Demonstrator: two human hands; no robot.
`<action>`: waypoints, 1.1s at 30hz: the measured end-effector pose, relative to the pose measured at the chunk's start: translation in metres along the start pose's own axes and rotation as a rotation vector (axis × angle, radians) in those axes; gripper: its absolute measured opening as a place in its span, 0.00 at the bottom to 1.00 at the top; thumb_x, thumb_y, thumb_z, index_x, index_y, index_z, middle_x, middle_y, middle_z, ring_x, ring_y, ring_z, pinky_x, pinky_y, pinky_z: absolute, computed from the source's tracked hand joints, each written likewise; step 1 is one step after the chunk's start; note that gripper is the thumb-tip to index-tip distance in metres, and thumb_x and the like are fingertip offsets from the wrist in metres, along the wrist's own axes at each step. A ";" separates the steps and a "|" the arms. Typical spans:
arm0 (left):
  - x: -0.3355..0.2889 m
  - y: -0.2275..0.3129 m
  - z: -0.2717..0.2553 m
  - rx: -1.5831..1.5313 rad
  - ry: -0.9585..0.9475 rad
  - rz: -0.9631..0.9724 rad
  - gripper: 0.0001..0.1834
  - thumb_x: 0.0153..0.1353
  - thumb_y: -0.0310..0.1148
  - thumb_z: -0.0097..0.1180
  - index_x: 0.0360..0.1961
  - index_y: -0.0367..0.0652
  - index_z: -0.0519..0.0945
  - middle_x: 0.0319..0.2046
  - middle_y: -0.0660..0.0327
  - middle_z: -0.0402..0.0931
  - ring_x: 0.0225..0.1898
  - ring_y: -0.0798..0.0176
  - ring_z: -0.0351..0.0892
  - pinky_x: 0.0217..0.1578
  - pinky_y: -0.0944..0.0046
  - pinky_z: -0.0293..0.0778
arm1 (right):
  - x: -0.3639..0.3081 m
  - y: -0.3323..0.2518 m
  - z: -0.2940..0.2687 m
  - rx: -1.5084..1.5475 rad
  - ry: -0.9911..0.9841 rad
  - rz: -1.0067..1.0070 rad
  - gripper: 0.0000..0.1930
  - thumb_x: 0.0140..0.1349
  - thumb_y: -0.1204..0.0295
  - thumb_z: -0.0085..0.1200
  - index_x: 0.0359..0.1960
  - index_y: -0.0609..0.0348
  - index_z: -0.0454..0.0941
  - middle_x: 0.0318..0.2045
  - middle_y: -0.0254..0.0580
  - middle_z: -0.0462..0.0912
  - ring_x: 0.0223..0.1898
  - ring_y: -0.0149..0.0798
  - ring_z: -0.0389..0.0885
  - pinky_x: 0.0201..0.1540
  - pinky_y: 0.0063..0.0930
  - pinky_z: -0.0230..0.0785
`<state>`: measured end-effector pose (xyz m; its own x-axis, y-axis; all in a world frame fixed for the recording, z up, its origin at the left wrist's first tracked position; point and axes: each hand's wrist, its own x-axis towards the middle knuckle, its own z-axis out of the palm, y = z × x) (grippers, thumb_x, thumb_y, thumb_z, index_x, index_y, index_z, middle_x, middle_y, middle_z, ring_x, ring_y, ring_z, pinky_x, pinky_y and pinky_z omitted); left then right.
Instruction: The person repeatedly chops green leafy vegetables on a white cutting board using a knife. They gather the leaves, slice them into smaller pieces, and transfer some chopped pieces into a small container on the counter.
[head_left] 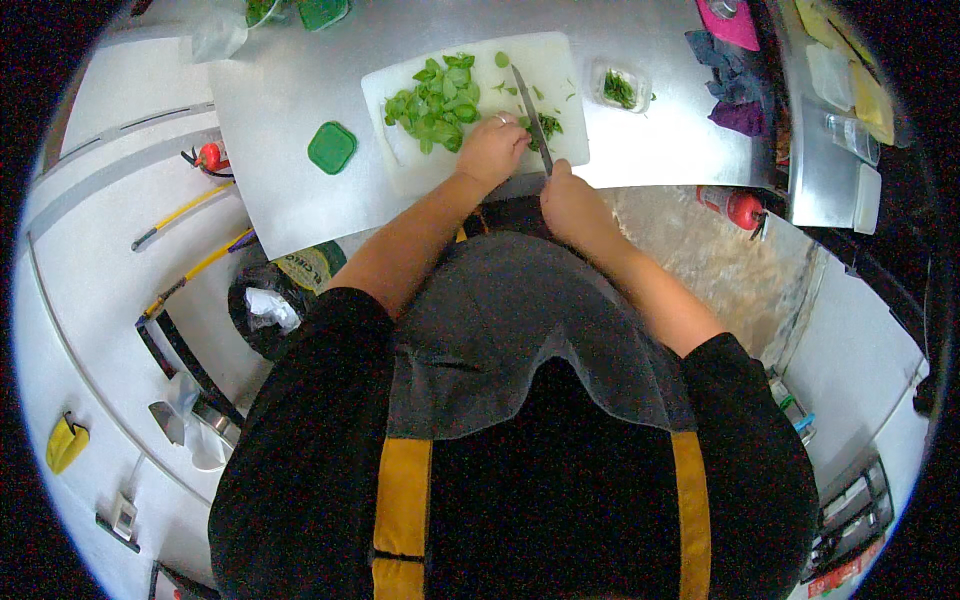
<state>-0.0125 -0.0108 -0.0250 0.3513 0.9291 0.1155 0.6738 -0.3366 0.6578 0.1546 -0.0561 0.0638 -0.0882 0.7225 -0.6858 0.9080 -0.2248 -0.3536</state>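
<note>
My right hand (567,203) is closed round the handle of a kitchen knife (529,104), its blade pointing away across the white cutting board (572,60). Left of the blade, my left hand (490,153) has its fingers bent and pressed together on green leaves at the board's near side; the fingertips are partly hidden. Chopped green leaves (550,125) lie against the right side of the blade, with small scraps farther up. A heap of whole basil-like leaves (437,103) covers the board's left part. One loose leaf (502,59) rests near the knife tip.
A clear container (622,88) with cut greens stands right of the board. On the left lies a green lid (332,147) on the steel table (270,190). Dark cloths (722,70) are at the far right. Below the table are a bin (265,310) and a fire extinguisher (742,210).
</note>
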 end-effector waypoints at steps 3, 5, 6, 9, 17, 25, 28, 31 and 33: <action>-0.001 0.000 0.001 -0.029 0.021 -0.005 0.06 0.58 0.32 0.59 0.29 0.40 0.83 0.35 0.53 0.80 0.40 0.48 0.80 0.43 0.51 0.76 | 0.000 -0.003 0.001 -0.016 0.000 0.045 0.14 0.69 0.68 0.37 0.49 0.65 0.67 0.40 0.69 0.83 0.44 0.69 0.83 0.48 0.61 0.74; 0.000 -0.002 0.002 -0.042 0.006 -0.004 0.06 0.58 0.32 0.59 0.29 0.41 0.83 0.35 0.53 0.80 0.39 0.48 0.80 0.43 0.52 0.76 | 0.002 -0.004 0.000 -0.005 0.005 0.036 0.14 0.70 0.68 0.36 0.49 0.65 0.67 0.42 0.70 0.83 0.46 0.69 0.82 0.50 0.61 0.73; 0.000 -0.002 0.002 -0.026 0.032 0.031 0.06 0.57 0.31 0.60 0.29 0.41 0.83 0.35 0.54 0.80 0.39 0.48 0.80 0.43 0.52 0.76 | 0.002 -0.004 -0.001 0.018 -0.001 0.018 0.14 0.70 0.68 0.36 0.50 0.64 0.67 0.43 0.70 0.82 0.47 0.69 0.82 0.51 0.62 0.72; -0.003 -0.004 0.002 0.012 0.068 0.068 0.06 0.57 0.31 0.60 0.30 0.40 0.84 0.35 0.54 0.80 0.39 0.48 0.80 0.43 0.52 0.77 | 0.002 0.000 -0.002 0.034 -0.040 0.020 0.14 0.70 0.68 0.36 0.49 0.65 0.67 0.43 0.70 0.82 0.47 0.68 0.82 0.50 0.61 0.72; -0.005 -0.007 0.001 -0.020 0.017 0.070 0.07 0.57 0.31 0.60 0.33 0.40 0.85 0.37 0.54 0.80 0.39 0.48 0.80 0.43 0.53 0.77 | 0.003 0.000 0.006 0.026 0.057 -0.027 0.12 0.69 0.68 0.42 0.46 0.66 0.66 0.37 0.69 0.83 0.42 0.69 0.82 0.47 0.62 0.72; -0.010 -0.003 -0.002 -0.017 0.051 0.018 0.07 0.58 0.33 0.60 0.31 0.42 0.86 0.34 0.55 0.80 0.38 0.49 0.80 0.42 0.53 0.77 | -0.003 -0.008 0.002 -0.015 -0.037 0.053 0.14 0.68 0.69 0.41 0.48 0.67 0.68 0.40 0.68 0.83 0.45 0.67 0.83 0.50 0.61 0.73; -0.008 -0.004 -0.005 0.049 -0.003 0.022 0.07 0.58 0.34 0.61 0.31 0.43 0.87 0.34 0.56 0.81 0.38 0.50 0.81 0.42 0.53 0.77 | -0.002 -0.007 -0.003 0.045 0.057 -0.025 0.14 0.68 0.67 0.40 0.49 0.65 0.68 0.43 0.67 0.83 0.48 0.68 0.82 0.53 0.62 0.71; -0.009 -0.004 -0.005 0.069 0.004 0.043 0.07 0.58 0.34 0.61 0.32 0.44 0.87 0.34 0.56 0.81 0.38 0.50 0.81 0.42 0.54 0.77 | -0.003 -0.004 -0.002 0.002 0.017 0.006 0.14 0.68 0.67 0.41 0.48 0.65 0.68 0.41 0.67 0.84 0.45 0.67 0.83 0.50 0.61 0.73; -0.011 -0.004 -0.004 0.052 0.028 0.035 0.07 0.58 0.34 0.60 0.32 0.44 0.87 0.34 0.55 0.82 0.39 0.50 0.81 0.43 0.54 0.77 | -0.004 -0.006 0.005 -0.017 0.012 0.015 0.14 0.68 0.67 0.42 0.48 0.66 0.68 0.40 0.67 0.83 0.44 0.67 0.83 0.49 0.59 0.74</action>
<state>-0.0216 -0.0193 -0.0255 0.3572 0.9204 0.1588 0.6945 -0.3754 0.6137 0.1474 -0.0605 0.0655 -0.0696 0.7267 -0.6834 0.9160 -0.2247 -0.3323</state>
